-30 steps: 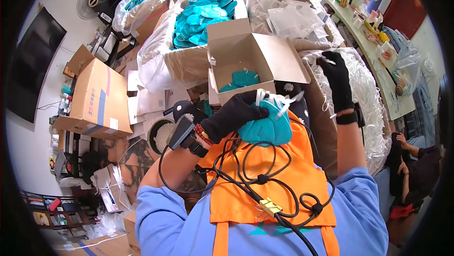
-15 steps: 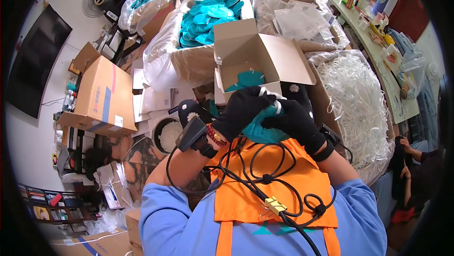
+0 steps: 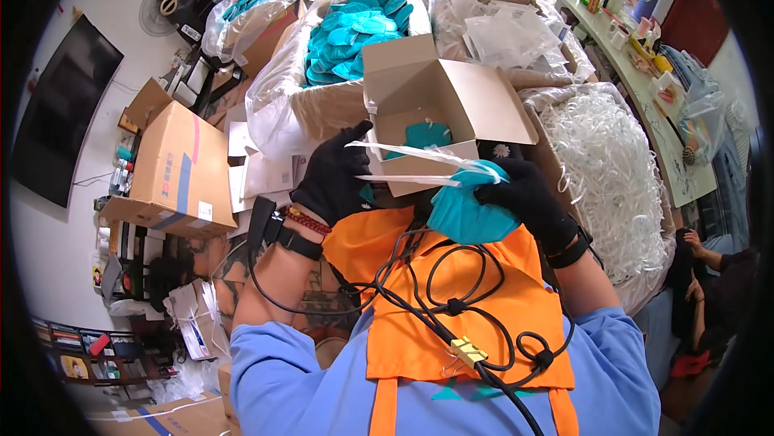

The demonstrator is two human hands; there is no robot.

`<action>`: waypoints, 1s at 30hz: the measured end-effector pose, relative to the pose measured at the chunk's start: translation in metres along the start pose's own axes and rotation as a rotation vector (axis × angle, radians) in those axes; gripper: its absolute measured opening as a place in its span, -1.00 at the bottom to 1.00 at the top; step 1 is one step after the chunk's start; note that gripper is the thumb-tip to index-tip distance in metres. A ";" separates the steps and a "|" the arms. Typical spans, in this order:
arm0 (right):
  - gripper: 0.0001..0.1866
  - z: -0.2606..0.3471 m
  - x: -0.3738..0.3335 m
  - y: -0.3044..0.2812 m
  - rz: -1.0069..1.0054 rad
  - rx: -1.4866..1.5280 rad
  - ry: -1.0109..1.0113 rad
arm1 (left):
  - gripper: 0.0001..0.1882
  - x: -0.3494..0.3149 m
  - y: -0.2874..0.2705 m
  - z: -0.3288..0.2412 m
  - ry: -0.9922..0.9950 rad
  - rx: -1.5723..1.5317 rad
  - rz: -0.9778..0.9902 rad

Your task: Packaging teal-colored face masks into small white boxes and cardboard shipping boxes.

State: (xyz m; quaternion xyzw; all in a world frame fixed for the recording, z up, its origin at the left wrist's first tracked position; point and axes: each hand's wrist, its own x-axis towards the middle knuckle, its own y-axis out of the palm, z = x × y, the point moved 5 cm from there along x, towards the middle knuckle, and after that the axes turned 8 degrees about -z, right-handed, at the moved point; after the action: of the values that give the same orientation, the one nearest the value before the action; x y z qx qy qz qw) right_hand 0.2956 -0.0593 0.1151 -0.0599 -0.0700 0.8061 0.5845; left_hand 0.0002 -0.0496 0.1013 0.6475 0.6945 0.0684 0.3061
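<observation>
My right hand (image 3: 528,204), in a black glove, grips a teal face mask (image 3: 472,212) by its right side, above the orange apron. Two white elastic straps (image 3: 411,154) run taut from the mask to my left hand (image 3: 332,176), also black-gloved, which is closed on their far ends; its fingertips are partly hidden. Just beyond the hands stands an open cardboard box (image 3: 411,105) with teal masks (image 3: 427,134) lying inside.
A lined box of teal masks (image 3: 355,33) stands beyond. At right, another box holds a heap of white straps (image 3: 605,186). Clear plastic bags (image 3: 512,33) fill a box at the back. A brown carton (image 3: 173,166) stands left; black cables (image 3: 435,307) hang over my apron.
My left hand has moved left, away from the mask, drawing the white straps out straight. My right hand has shifted slightly right with the mask, now more fully in sight.
</observation>
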 end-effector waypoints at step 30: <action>-0.78 -0.053 0.013 -0.027 -0.218 0.102 0.041 | -0.50 -0.042 0.081 0.031 0.396 1.244 0.140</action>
State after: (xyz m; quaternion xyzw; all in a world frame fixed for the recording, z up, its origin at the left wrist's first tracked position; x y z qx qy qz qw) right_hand 0.3267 -0.0365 0.0680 -0.0388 -0.0229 0.7390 0.6722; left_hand 0.0851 -0.0864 0.1304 0.7224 0.6039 -0.2085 -0.2644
